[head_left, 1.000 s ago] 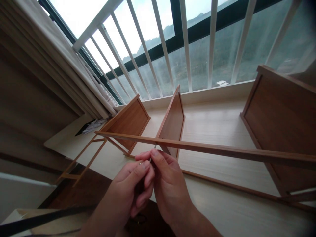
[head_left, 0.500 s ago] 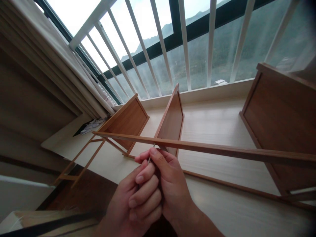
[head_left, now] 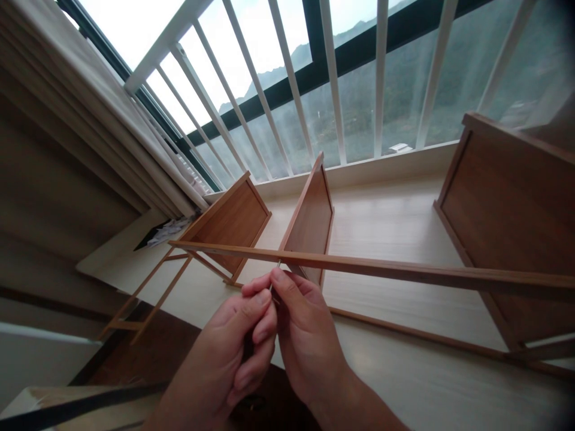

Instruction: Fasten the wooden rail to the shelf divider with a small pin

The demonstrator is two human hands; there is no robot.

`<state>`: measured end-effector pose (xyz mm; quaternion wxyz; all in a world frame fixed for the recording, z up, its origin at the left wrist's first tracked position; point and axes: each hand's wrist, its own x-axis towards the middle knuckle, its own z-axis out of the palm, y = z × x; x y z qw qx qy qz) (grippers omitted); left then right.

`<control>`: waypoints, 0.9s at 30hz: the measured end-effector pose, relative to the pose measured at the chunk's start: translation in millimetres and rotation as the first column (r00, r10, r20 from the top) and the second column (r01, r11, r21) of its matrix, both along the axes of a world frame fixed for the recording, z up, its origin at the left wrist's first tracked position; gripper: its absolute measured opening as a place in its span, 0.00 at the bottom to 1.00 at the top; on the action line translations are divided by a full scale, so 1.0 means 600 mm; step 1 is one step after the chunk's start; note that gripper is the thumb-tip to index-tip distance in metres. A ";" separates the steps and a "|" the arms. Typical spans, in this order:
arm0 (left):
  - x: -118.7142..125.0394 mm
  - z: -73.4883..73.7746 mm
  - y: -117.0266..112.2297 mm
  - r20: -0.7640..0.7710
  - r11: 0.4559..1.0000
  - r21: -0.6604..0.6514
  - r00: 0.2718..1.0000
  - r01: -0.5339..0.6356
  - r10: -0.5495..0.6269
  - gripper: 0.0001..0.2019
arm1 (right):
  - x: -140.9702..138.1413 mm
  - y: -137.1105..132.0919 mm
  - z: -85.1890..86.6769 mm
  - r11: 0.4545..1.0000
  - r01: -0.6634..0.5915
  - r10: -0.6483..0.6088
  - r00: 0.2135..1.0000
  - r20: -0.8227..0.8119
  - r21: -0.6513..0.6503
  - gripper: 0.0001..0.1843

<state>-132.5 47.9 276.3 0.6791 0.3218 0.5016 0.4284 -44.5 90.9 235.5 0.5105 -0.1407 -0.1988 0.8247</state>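
Both my hands meet in front of a long wooden rail point(head_left: 404, 272) of a brown shelf frame lying on the pale sill. My left hand point(head_left: 229, 353) and my right hand point(head_left: 300, 335) are both closed around a thin metal tool point(head_left: 275, 274), whose tip goes up to the rail's underside near the middle panel point(head_left: 309, 221). The tool's lower part is hidden between my fingers. A left panel point(head_left: 233, 221) and a large right panel point(head_left: 507, 221) stand upright on the same frame.
A white window railing point(head_left: 332, 78) and glass run along the back. A beige curtain point(head_left: 67, 102) hangs at the left. Crumpled paper point(head_left: 168, 227) lies by the curtain's foot. Thin frame bars point(head_left: 148, 293) stick out over the dark floor at lower left.
My left hand's fingers shifted on the tool, curling tight half a second ago and now pinching it with thumb and forefinger again. The frame and my right hand stay nearly still.
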 end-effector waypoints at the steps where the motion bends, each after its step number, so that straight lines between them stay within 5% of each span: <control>1: 0.001 0.000 0.001 -0.023 1.000 0.004 1.000 -0.004 0.004 0.22 | 0.000 0.000 0.000 1.000 -0.001 0.001 1.000 -0.003 0.002 0.19; 10: 0.010 0.001 0.000 -0.283 0.996 0.034 0.955 -0.088 0.094 0.25 | 0.000 -0.003 0.001 0.999 -0.034 0.032 0.997 -0.070 -0.023 0.18; 19: 0.007 0.000 0.003 -0.426 0.994 0.105 0.901 -0.039 0.081 0.27 | 0.002 -0.002 0.004 0.997 -0.074 0.070 0.994 -0.087 -0.036 0.21; 22: 0.010 -0.002 0.002 -0.359 0.992 0.115 0.929 -0.054 0.092 0.26 | 0.001 -0.002 0.004 0.993 -0.097 0.092 0.992 -0.084 -0.062 0.22; 27: 0.027 -0.017 -0.001 -0.009 0.976 0.122 0.983 -0.179 0.181 0.22 | -0.001 -0.002 0.004 0.992 -0.083 0.073 0.992 -0.103 -0.094 0.17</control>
